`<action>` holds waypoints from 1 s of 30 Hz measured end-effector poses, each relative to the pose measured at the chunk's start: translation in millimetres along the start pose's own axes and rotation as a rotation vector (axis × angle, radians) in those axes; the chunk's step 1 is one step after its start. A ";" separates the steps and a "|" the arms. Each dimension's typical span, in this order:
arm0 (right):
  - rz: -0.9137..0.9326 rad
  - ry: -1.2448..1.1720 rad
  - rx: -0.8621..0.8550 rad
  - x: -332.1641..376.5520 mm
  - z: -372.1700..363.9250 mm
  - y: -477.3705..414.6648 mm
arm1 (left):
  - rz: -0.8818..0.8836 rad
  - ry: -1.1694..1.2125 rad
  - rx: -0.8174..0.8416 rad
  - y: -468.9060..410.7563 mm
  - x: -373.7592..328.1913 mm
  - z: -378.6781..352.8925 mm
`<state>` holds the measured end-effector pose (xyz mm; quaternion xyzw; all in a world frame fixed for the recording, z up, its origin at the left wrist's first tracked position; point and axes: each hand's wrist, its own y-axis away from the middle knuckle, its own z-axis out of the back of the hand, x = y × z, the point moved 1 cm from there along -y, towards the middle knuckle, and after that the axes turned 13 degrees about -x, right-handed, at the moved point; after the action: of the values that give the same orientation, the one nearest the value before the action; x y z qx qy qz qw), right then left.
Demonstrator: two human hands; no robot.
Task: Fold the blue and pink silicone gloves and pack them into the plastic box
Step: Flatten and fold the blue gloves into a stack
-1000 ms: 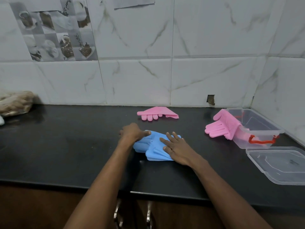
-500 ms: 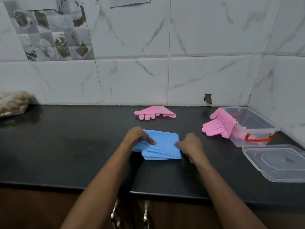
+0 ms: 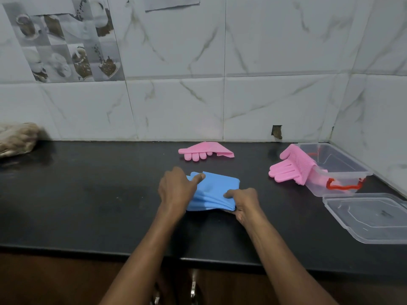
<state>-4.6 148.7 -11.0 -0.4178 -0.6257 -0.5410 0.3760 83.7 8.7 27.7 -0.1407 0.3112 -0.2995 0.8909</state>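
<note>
The folded blue gloves (image 3: 214, 190) lie as a flat stack in the middle of the black counter (image 3: 88, 194). My left hand (image 3: 177, 188) grips the stack's left edge, thumb on top. My right hand (image 3: 243, 202) pinches its near right corner. One pink glove (image 3: 204, 150) lies flat near the back wall. A second pink glove (image 3: 290, 169) hangs over the left rim of the clear plastic box (image 3: 343, 172), fingers pointing left. The box has a red handle and stands in the right corner.
The box's clear lid (image 3: 370, 216) lies flat on the counter in front of the box. A brownish bag (image 3: 18, 138) sits at the far left against the tiled wall. The counter's front edge runs under my forearms.
The blue gloves went from a spread shape with fingers showing to a compact folded stack. My right hand moved from lying flat on them to pinching the right corner.
</note>
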 end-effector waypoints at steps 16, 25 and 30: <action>-0.186 -0.197 0.163 1.6 0.5 9.0 | 0.750 0.944 0.403 -5.7 22.9 -45.2; -0.006 0.186 0.338 7.1 -72.4 4.0 | 0.492 0.623 0.264 -68.0 72.3 -18.6; 0.247 0.458 0.150 -3.4 -89.7 6.5 | 0.399 0.353 0.278 -74.2 85.5 -11.4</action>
<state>4.3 59.8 0.0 -0.3287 -0.5069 -0.5234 0.6008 96.9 -103.1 11.2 0.1007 0.4388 -0.1781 0.8750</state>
